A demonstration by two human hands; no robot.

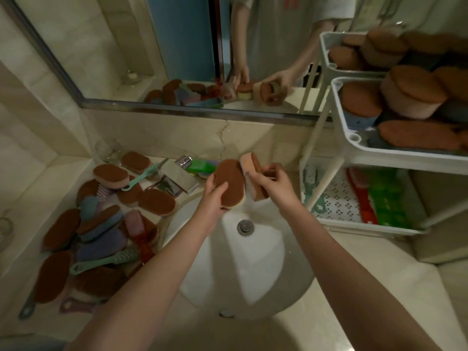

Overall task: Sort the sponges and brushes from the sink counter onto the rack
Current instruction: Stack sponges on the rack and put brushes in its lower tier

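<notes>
- Hands meet over the white round ceramic sink basin, each gripping its own sponge.
- Left hand has its fingers wrapped around an oval sponge with a brown scouring face and a pale yellow body, thumb lying across the brown face.
- Right hand has its fingers clenched on a pink-bodied sponge with a brown scouring side, held on edge and touching the other sponge.
- Beige stone bench carries, to the left of the basin, a heap of brown-faced oval sponges mixed with long-handled brushes, among them a mint green plastic brush and a translucent red brush.
- Chrome tap stands behind the basin, with a bright green brush just beside it.
- White plastic tiered rack stands at the right: its upper tray holds more brown-faced sponges, and its lower perforated tray holds red and green brushes lying side by side.
- Wall mirror above the bench reflects the hands and the heap.
</notes>
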